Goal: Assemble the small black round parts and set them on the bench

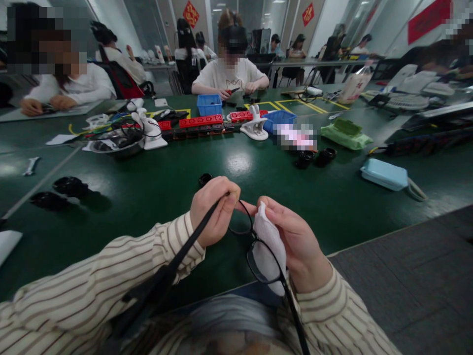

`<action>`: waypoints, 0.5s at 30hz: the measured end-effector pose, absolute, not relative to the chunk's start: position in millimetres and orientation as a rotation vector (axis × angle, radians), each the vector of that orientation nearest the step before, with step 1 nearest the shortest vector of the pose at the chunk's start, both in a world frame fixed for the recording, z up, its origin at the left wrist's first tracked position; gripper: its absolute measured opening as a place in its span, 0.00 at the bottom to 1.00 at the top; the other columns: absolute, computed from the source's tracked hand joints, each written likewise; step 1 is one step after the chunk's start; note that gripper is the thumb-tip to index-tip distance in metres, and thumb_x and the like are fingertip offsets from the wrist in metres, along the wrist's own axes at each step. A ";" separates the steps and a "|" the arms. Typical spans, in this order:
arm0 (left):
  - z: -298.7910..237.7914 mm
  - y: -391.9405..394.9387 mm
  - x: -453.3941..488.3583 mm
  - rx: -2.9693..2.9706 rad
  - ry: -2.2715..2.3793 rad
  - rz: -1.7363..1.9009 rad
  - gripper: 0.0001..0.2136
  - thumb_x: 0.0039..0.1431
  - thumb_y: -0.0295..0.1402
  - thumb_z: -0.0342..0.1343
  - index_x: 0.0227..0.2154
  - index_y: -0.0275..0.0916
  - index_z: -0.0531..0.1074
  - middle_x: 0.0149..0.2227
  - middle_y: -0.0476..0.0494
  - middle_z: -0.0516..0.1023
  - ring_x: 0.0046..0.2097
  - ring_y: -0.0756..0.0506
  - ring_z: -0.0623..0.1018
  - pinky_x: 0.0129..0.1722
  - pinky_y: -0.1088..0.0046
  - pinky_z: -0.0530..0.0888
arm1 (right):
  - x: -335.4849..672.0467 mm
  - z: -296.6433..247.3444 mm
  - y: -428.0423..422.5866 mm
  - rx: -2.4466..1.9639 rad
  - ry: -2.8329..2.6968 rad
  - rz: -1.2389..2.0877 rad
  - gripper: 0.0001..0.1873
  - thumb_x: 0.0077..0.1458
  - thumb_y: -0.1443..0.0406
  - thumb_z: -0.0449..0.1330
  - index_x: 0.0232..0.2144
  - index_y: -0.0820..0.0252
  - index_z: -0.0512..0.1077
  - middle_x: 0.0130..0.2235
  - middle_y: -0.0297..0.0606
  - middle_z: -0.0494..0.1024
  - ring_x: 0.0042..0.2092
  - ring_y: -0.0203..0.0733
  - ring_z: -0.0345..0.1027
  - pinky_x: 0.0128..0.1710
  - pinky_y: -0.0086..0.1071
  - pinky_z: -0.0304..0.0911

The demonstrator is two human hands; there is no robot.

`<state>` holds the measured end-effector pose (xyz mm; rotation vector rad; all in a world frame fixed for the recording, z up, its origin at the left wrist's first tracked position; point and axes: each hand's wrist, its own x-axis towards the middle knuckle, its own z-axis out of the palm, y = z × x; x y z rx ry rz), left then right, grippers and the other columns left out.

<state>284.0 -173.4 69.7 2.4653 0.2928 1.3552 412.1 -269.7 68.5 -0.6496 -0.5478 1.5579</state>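
A pair of black-framed eyeglasses [253,234] is held up between my hands, just above the near edge of the table. Fingers of my left hand [214,209] pinch the frame close to its left lens, at the temple side. In my right hand [295,236] is a white tissue [271,236], gripped between thumb and fingers. The tissue lies behind and against the right lens, showing through it. A dark strap crosses in front of my left wrist. Just beyond my left hand, a small black round part [205,179] sits on the table.
On the green table [158,177] stand black round parts [70,186], a metal bowl [118,145], a red power strip [201,121], a white clip stand [254,125], blue baskets [209,105], a green wipes pack [346,133] and a light-blue case [384,174]. A person [231,74] sits opposite.
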 end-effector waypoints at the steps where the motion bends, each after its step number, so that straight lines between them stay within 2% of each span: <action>1: 69.9 -173.2 283.9 2.467 0.290 1.354 0.08 0.60 0.26 0.41 0.26 0.38 0.60 0.24 0.49 0.62 0.28 0.49 0.65 0.29 0.70 0.64 | 412.8 68.2 -270.1 -0.643 -0.547 1.564 0.12 0.42 0.65 0.63 0.22 0.61 0.62 0.33 0.36 0.74 0.22 0.27 0.58 0.20 0.21 0.53; 6: 71.2 -171.7 283.5 2.485 0.265 1.364 0.08 0.59 0.26 0.41 0.26 0.38 0.60 0.24 0.49 0.62 0.28 0.49 0.65 0.29 0.70 0.64 | 417.5 69.0 -275.1 -0.656 -0.512 1.570 0.12 0.43 0.67 0.63 0.23 0.61 0.61 0.34 0.38 0.75 0.22 0.28 0.59 0.19 0.20 0.50; 10: 69.9 -170.4 283.4 2.478 0.259 1.349 0.08 0.60 0.26 0.40 0.27 0.39 0.60 0.24 0.49 0.63 0.28 0.48 0.65 0.29 0.70 0.64 | 418.7 68.4 -274.9 -0.703 -0.515 1.572 0.13 0.41 0.66 0.64 0.23 0.60 0.60 0.35 0.39 0.75 0.24 0.30 0.62 0.21 0.22 0.55; 13: 67.8 -168.7 283.4 2.460 0.298 1.338 0.08 0.60 0.27 0.40 0.26 0.39 0.60 0.24 0.49 0.62 0.28 0.48 0.65 0.30 0.71 0.64 | 422.4 65.0 -272.3 -0.778 -0.511 1.525 0.13 0.42 0.65 0.63 0.23 0.60 0.60 0.33 0.38 0.75 0.23 0.31 0.61 0.22 0.23 0.56; 15: 67.1 -167.3 284.2 2.420 0.366 1.339 0.09 0.61 0.28 0.40 0.25 0.39 0.60 0.24 0.49 0.62 0.29 0.49 0.65 0.30 0.71 0.64 | 429.6 62.3 -275.4 -0.856 -0.495 1.379 0.12 0.42 0.66 0.63 0.25 0.60 0.61 0.28 0.33 0.73 0.22 0.29 0.58 0.20 0.21 0.53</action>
